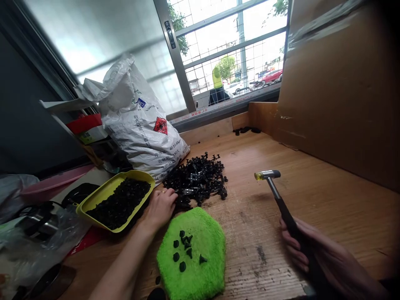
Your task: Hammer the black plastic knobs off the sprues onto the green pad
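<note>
My right hand (308,246) is wrapped round the black handle of a small two-faced hammer (286,212). Its metal head, with one yellow and one dark face, is raised over the wooden table. My left hand (161,206) is at the near left edge of a pile of small black parts (198,177), some with metal pieces. The fingers are curled down and their tips hidden, so what they hold is unclear. Right of my left forearm lies a green fuzzy pad (200,225) with several black plugs (189,241) on it.
A yellow tub (81,210) full of small black pieces stands left of my left hand. Behind it leans a large white sack (128,129). A cardboard sheet (340,91) rises at the right. Bags, a pink basin (56,183) and clutter fill the left side.
</note>
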Available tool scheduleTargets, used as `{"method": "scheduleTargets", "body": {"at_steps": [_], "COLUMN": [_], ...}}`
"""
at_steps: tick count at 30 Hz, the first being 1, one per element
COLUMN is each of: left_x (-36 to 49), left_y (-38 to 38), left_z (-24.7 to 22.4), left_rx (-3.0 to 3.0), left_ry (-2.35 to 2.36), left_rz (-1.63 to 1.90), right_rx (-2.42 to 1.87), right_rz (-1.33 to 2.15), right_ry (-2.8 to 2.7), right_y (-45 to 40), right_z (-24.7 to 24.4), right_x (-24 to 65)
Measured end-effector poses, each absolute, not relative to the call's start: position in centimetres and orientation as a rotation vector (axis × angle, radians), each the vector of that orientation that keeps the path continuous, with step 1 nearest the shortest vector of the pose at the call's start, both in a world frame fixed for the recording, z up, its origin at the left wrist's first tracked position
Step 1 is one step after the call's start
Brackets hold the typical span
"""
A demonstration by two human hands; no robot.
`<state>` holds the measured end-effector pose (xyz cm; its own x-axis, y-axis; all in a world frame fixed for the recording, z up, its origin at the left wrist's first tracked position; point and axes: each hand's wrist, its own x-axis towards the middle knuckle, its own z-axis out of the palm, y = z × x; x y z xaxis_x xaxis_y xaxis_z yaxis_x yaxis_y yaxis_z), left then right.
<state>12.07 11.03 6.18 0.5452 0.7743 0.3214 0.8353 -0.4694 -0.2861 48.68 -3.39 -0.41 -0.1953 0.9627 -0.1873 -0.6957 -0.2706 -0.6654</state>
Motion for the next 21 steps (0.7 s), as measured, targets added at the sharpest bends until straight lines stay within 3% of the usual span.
{"method": "scheduleTargets", "body": {"at_steps": [9, 16, 21], "left_x": [6.7, 7.3, 7.5], "left_y": [13.4, 9.3, 5.0], "left_z": [9.4, 8.2, 6.6], "left_rx": [-2.071, -2.331, -2.436], "left_ry": [-1.591, -1.719, -1.732], "left_rz": [-0.902, -1.431, -1.483], "right_rx": [-0.723, -0.768, -0.866], "right_rz": [1.747, 1.739, 1.804], "right_ry": [-0.500, -0.467, -0.495], "right_y": [-3.5, -3.4, -2.7], "right_z": [0.1, -0.8, -1.5], "right_x": [48.6, 48.7, 49.5]}}
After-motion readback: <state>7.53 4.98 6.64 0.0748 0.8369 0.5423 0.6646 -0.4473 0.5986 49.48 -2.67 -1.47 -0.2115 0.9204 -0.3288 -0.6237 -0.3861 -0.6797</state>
